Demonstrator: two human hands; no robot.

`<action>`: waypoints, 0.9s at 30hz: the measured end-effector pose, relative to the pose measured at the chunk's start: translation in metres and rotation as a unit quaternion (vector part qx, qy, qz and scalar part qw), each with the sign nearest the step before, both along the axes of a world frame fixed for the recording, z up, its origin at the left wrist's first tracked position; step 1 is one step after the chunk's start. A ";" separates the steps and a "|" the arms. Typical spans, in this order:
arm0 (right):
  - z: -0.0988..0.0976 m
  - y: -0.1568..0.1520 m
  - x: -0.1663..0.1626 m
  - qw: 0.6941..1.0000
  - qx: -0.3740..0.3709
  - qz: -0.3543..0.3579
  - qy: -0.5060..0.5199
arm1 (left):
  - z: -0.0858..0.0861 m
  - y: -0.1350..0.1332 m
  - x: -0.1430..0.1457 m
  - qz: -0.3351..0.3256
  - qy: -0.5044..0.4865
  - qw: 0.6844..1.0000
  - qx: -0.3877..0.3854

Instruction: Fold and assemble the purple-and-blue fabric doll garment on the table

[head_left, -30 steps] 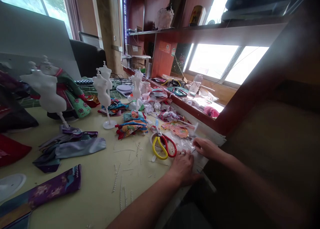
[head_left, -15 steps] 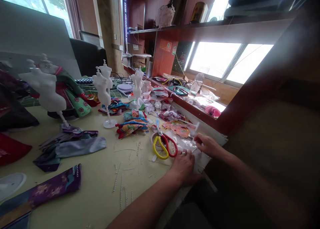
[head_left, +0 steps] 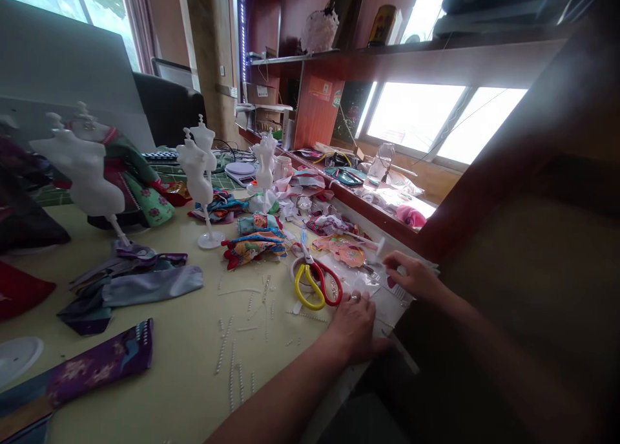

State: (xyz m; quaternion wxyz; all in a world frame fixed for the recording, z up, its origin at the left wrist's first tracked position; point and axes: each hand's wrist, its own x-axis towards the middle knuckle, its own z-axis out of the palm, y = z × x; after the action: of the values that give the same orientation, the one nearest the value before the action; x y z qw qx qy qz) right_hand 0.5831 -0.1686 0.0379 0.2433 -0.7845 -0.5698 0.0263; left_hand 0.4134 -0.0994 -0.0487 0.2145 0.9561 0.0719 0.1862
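Observation:
My left hand [head_left: 352, 327], with a ring on one finger, rests palm down near the table edge, its fingers lying on the margin of a clear plastic bag [head_left: 361, 284]. Right beside those fingers lie scissors [head_left: 317, 282] with one yellow and one red handle, on top of a roll of tape [head_left: 294, 271]. Past the bag, my right hand [head_left: 411, 277] is raised slightly with its fingers curled together. A small dark red spot shows at its fingertips; what they pinch, if anything, is unclear. Pale strips [head_left: 398, 291] lie just below it.
Strings of small white beads [head_left: 232, 366] lie on the table. White mannequin torsos [head_left: 196, 172] stand behind, one in a green dress [head_left: 140, 185]. Patterned doll clothes [head_left: 256, 243] and a purple cloth piece [head_left: 104, 366] lie around. A wooden shelf frame [head_left: 387, 218] borders the right.
My right hand has shifted a little to the right, off the plastic bag, uncovering part of it. My left hand has stayed in place. The view has moved slightly.

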 end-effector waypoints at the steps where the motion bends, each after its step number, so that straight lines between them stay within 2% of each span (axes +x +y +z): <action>1: 0.001 -0.001 0.001 1.000 0.010 -0.002 0.010 | 0.000 0.000 -0.001 0.000 -0.008 1.000 -0.003; 10: 0.008 -0.004 -0.008 0.982 0.090 0.022 0.162 | 0.008 -0.002 -0.008 -0.012 -0.142 0.988 -0.060; 13: 0.018 -0.007 -0.019 0.966 0.107 0.044 0.230 | 0.018 0.000 -0.014 0.025 -0.197 0.972 -0.122; 17: 0.032 -0.012 -0.040 0.932 0.109 0.089 0.335 | 0.041 0.012 -0.030 0.094 -0.236 0.936 -0.245; 19: 0.037 -0.014 -0.052 0.922 0.102 0.109 0.358 | 0.056 0.020 -0.042 0.091 -0.222 0.920 -0.310; 23: 0.041 -0.012 -0.080 0.906 0.084 0.144 0.388 | 0.077 0.031 -0.075 0.032 -0.143 0.900 -0.411; 25: 0.041 -0.009 -0.095 0.900 0.068 0.165 0.397 | 0.082 0.032 -0.091 0.007 -0.107 0.875 -0.472; 27: 0.040 -0.004 -0.110 0.893 0.054 0.188 0.405 | 0.084 0.033 -0.107 -0.010 -0.081 0.835 -0.544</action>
State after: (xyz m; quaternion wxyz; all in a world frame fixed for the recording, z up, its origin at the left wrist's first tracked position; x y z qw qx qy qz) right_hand 0.4731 -0.1727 0.0774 0.4852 -0.5699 -0.5593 0.3563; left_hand 0.3067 -0.0666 0.0348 0.7069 0.6674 0.1348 0.1916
